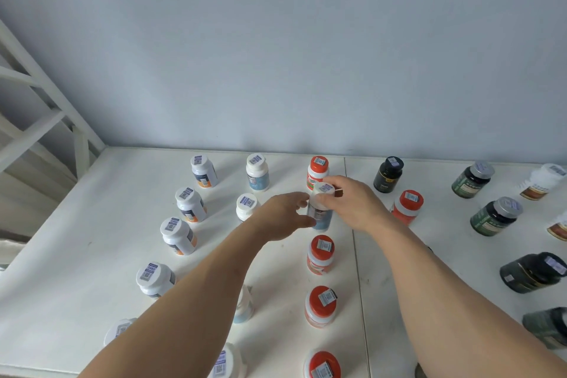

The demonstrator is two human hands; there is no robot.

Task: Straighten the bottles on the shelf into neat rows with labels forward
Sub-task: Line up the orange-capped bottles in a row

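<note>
A white-capped bottle with a blue label (322,218) stands in the red-capped row, and both hands are on it. My right hand (356,205) grips its cap from the right. My left hand (285,215) holds its body from the left, thumb low on the label. Red-capped bottles (319,255) stand in a line in front of it, and another red-capped bottle (317,169) stands behind. To the left run a row of white-capped blue-label bottles (257,172) and a row of white-capped orange-label bottles (179,235). My left forearm hides part of the blue-label row.
Bottles stand on a white shelf (92,224) against a pale blue wall. Dark green and black bottles (494,218) stand at the right, some lying tipped (534,271). A lone red-capped bottle (408,205) sits right of the shelf seam. A white frame (46,101) rises at the left.
</note>
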